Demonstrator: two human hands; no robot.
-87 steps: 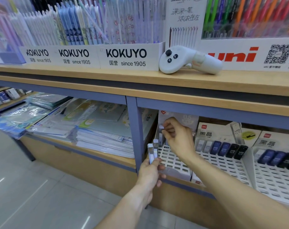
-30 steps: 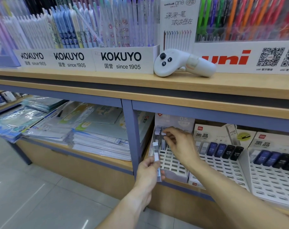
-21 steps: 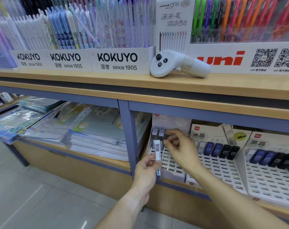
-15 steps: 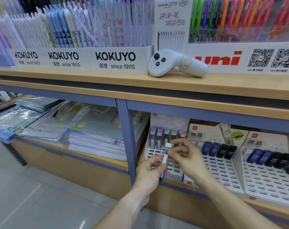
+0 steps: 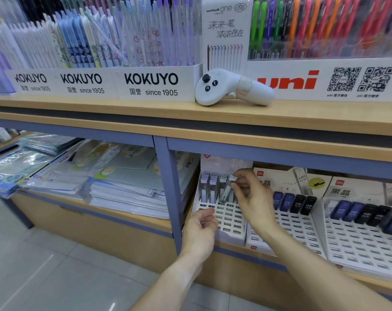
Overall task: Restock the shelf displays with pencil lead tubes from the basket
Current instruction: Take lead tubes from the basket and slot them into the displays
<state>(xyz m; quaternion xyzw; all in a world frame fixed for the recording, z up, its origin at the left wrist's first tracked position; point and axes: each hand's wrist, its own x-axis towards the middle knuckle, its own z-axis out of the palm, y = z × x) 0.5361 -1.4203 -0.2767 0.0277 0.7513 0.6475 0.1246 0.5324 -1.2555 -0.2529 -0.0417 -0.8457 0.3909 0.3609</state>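
Note:
A white slotted display rack (image 5: 227,222) sits on the lower shelf, with several grey lead tubes (image 5: 209,187) standing in its back rows. My right hand (image 5: 251,196) pinches one white-capped lead tube (image 5: 226,194) by its top and holds it tilted over the back right slots. Lower down, my left hand (image 5: 201,227) hovers at the rack's front left corner with loosely curled fingers and nothing visible in it. The basket is out of view.
Two more white racks hold dark blue and black tubes (image 5: 295,204) to the right. A blue shelf post (image 5: 168,189) stands just left of the rack. Wrapped paper stacks (image 5: 114,182) fill the left bay. A white controller (image 5: 233,88) lies on the upper shelf.
The last tube in my left hand has passed to my right hand, which has carried it up to the rack's back rows. My left hand has dropped slightly and no longer holds a tube.

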